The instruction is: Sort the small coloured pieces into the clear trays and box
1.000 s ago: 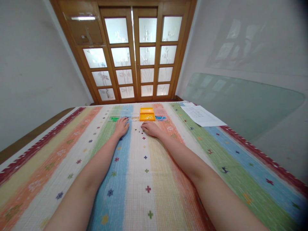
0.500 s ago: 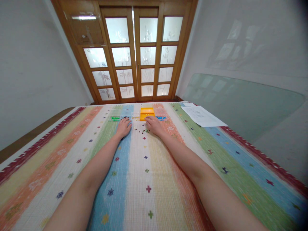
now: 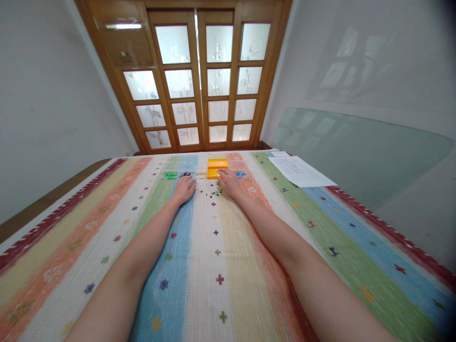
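Note:
My left hand rests on the cloth with its fingers stretched forward, just in front of a clear box of dark red pieces. It appears to hold nothing. At the near right edge of an open orange box, my right hand bends its fingers together; anything between the fingertips is too small to make out. Small scattered pieces, some green and some dark, lie on the cloth between the hands. Green pieces fill a clear box at the left, and blue pieces sit in one at the right.
A striped tablecloth covers the table. Printed paper sheets lie at the back right. Another clear box stands left of the orange one. Wooden doors with glass panes rise behind the table; a glass-like panel stands at the right wall.
My right hand has shifted slightly right and away from me, uncovering more of the orange box's near side. My left hand has drawn back a little, showing more of the dark red pieces.

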### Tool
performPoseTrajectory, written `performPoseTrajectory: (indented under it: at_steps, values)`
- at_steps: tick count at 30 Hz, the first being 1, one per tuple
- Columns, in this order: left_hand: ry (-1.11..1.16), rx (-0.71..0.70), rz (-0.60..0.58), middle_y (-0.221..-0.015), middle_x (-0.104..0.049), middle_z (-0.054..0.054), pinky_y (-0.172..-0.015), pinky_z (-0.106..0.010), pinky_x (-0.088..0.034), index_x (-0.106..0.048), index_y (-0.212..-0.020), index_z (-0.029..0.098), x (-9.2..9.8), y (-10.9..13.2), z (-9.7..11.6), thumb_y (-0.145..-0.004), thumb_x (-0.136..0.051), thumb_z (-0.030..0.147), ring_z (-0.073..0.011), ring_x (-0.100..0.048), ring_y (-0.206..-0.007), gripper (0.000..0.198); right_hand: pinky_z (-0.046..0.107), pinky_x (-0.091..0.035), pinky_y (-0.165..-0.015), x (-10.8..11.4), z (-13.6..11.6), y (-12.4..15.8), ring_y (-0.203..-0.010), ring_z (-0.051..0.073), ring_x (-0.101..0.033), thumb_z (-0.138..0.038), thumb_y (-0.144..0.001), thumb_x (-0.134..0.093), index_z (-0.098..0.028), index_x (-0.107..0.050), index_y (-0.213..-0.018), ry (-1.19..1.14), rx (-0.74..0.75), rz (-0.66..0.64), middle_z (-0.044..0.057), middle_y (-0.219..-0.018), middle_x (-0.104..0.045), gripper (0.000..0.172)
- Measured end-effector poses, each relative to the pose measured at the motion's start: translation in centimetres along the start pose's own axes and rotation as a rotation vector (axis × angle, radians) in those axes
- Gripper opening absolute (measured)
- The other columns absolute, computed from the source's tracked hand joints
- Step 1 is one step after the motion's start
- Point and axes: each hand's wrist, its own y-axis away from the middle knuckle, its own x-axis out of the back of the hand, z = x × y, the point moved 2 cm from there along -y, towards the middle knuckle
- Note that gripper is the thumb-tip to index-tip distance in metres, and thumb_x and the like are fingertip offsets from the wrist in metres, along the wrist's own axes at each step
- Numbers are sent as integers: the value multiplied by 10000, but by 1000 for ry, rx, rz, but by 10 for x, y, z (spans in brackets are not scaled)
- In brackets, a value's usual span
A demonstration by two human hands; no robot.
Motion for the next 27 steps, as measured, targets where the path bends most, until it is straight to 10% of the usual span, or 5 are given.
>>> performPoseTrajectory:
  at_steps: [18,27]
  values:
    - [27,-19,-10,-1417,-664,-110,-1235,-510,-395,-773,-1188,212,1,1,0,-1025,-532,331,-281,-554,-1362,315,379,-453,-1076,6,-1,4,-1201,246,-608,-186,-1049,-518,-178,-787,-1165,34,6,-150,132,-1259,-716,293]
    - [154,-257,-165,-1366,-708,-87,-1245,-473,-381,-756,-1243,212,4,5,45,-1032,-500,323,-253,-561,-1354,350,346,-455,-1032,5,-1,3,-1137,235,-630,-195,-1050,-527,-160,-790,-1136,41,9,-162,129,-1196,-738,279]
